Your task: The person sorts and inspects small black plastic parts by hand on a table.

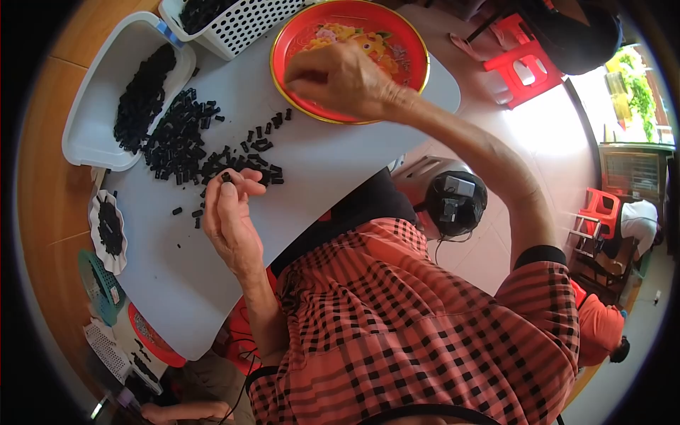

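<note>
My left hand pinches a small black cylindrical part between thumb and fingertips, above the near edge of a loose pile of the same black parts. My right hand is over a round red tray with a gold rim and a flower print. Its fingers are curled and bent downward; whatever they hold, if anything, is hidden. Between the pile and the tray, several black parts lie scattered on the pale table.
A white tub lies tipped at the left, black parts spilling from it. Behind stands a perforated white basket. A fluted white dish and a green basket are at the left edge. Another person's arm shows below; a red stool stands at right.
</note>
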The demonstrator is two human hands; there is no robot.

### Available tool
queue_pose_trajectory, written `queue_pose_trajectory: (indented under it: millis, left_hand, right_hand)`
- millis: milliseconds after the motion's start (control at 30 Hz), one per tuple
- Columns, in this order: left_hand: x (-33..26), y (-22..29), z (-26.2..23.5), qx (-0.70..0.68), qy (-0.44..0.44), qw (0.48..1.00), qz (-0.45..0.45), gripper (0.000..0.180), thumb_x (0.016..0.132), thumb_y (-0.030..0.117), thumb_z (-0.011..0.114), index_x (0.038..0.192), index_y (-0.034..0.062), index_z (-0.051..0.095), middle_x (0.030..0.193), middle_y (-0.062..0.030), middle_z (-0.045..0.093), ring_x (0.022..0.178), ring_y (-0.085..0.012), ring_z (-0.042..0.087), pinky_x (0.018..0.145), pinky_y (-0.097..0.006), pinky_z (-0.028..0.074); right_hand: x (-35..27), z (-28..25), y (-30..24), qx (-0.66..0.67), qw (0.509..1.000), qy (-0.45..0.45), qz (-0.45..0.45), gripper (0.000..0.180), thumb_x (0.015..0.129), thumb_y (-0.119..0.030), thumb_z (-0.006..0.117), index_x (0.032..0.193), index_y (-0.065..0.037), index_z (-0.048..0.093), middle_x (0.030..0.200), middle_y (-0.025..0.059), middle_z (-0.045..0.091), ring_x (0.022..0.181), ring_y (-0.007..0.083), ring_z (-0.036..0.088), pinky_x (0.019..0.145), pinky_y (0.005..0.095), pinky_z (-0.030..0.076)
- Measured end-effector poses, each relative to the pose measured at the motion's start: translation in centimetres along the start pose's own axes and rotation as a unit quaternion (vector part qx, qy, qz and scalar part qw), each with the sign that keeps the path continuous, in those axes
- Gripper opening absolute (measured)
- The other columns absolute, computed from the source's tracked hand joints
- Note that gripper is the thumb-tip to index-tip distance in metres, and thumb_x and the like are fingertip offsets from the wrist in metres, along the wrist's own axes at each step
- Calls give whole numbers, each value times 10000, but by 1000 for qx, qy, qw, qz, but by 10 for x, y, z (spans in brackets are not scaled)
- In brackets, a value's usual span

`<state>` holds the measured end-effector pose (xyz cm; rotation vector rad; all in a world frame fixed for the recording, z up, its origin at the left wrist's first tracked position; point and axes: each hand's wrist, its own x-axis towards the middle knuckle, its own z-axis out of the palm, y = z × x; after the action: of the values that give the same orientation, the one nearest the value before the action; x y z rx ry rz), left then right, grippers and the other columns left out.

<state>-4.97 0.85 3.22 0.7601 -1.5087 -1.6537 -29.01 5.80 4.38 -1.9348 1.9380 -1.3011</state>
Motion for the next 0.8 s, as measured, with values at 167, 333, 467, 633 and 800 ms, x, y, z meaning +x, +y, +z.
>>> queue_pose_trajectory:
  millis: [167, 333, 467, 633, 800]
  left_hand:
    - [-3, -8, 8, 3, -21, 1000, -10, 234, 928, 154, 412, 942, -33, 552, 758, -100, 570, 890, -204, 559, 846, -347, 431]
    - [-2, -12, 13, 20, -31, 999, -6, 233, 929, 146, 416, 959, -30, 565, 773, -85, 580, 882, -185, 562, 842, -332, 431]
    - [-1, -14, 13, 35, -33, 999, -14, 247, 931, 150, 411, 975, -35, 568, 778, -84, 583, 880, -183, 564, 830, -320, 436]
    - [-1, -17, 20, 40, -49, 998, -23, 242, 935, 151, 415, 916, -34, 570, 778, -74, 589, 870, -176, 568, 808, -299, 444]
    - [-1, -19, 29, 14, -75, 997, -26, 236, 941, 146, 430, 884, -25, 582, 763, -69, 609, 799, -151, 579, 773, -287, 457]
  right_hand:
    - [-7, -31, 38, -132, 989, -64, 29, 121, 797, -92, 588, 833, 4, 652, 704, 137, 639, 629, 266, 629, 620, 353, 508]
    - [-13, -50, 65, -211, 975, -45, 53, 149, 797, -121, 578, 835, -1, 657, 737, 154, 643, 646, 304, 623, 657, 375, 506]
    - [-20, -78, 62, -211, 965, -124, 92, 175, 777, -108, 582, 901, -29, 678, 790, 149, 670, 740, 284, 654, 693, 375, 523]
    - [-26, -77, 68, -226, 956, -181, 55, 265, 731, -35, 594, 980, 15, 668, 912, 186, 660, 808, 302, 644, 761, 380, 523]
    - [-14, -65, 61, -240, 957, -164, 18, 105, 733, -89, 654, 753, 13, 638, 649, 165, 602, 617, 321, 608, 602, 377, 495]
